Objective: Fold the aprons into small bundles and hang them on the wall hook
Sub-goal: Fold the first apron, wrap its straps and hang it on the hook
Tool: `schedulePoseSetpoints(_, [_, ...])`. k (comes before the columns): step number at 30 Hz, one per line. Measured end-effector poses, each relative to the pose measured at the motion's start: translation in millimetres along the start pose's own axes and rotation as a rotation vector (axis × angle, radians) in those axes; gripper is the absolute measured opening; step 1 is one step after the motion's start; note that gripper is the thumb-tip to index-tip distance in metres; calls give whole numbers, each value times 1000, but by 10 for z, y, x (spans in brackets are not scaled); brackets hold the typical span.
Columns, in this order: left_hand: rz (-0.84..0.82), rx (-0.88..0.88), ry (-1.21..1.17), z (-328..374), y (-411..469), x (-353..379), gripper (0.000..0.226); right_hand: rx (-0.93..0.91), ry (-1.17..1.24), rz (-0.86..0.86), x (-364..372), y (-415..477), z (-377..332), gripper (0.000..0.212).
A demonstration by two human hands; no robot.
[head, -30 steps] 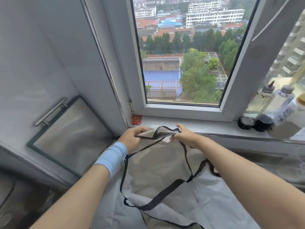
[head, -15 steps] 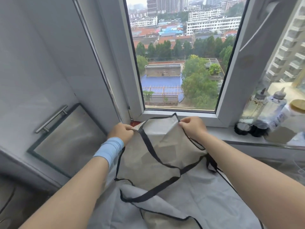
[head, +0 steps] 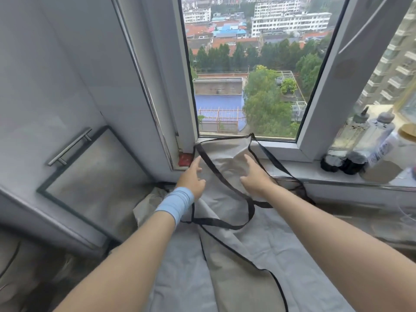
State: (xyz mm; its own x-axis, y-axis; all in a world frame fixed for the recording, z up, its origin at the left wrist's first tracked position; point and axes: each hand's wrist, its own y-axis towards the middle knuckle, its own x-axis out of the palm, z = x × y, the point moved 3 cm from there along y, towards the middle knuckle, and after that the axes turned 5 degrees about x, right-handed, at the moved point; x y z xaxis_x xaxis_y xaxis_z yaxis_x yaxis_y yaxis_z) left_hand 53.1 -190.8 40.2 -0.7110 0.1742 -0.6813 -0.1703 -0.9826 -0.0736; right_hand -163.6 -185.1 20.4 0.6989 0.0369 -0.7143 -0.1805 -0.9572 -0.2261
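A grey apron with black trim lies spread before me, its top edge resting up against the window sill. Its black neck strap loops across the cloth. My left hand, with a light blue wristband, hovers at the apron's upper left corner, fingers straight and holding nothing. My right hand lies over the middle of the bib, fingers extended and spread. A lighter grey cloth lies under the apron. No wall hook is in view.
Two clear bottles and dark caps stand on the window sill at right. A small red object sits in the sill's left corner. A panel with a metal handle leans at left. The window frame rises ahead.
Both hands have let go of the apron's top corners and opened. The apron's top edge now lies laid out up against the window sill.
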Motion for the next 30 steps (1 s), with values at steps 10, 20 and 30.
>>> schedulePoseSetpoints(10, [-449, 96, 371, -199, -841, 1717, 29, 134, -432, -376, 850, -934, 1611, 47])
schedulePoseSetpoints(20, [-490, -159, 420, -645, -1681, 2139, 16, 50, -271, -254, 1362, -1269, 1981, 11])
schedulePoseSetpoints(30, [-495, -55, 544, -767, -2131, 2144, 57, 489, 147, -215, 1048, -1511, 2282, 16])
